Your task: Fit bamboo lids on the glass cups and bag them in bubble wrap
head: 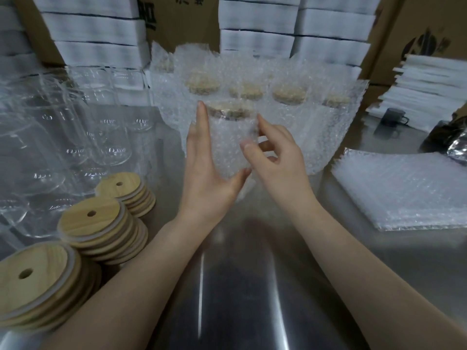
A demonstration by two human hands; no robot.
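Note:
A lidded glass cup in a bubble-wrap bag [228, 137] stands at the table's middle, its bamboo lid showing through the wrap. My left hand [206, 168] lies flat against the bag's left side, fingers straight and thumb under the lower edge. My right hand [275, 152] touches the bag's right side with fingers loosely curled; blur hides whether it pinches the wrap. Behind stand several more bagged cups [285, 97]. Bare glass cups [75, 132] crowd the left. Stacks of bamboo lids [101, 223] with centre holes sit at front left.
A pile of flat bubble-wrap bags [401, 193] lies on the right of the steel table [240, 286]. White foam boxes [96, 31] and cardboard cartons line the back. A dark mug [393, 117] and a shiny dark bag [452, 142] sit far right.

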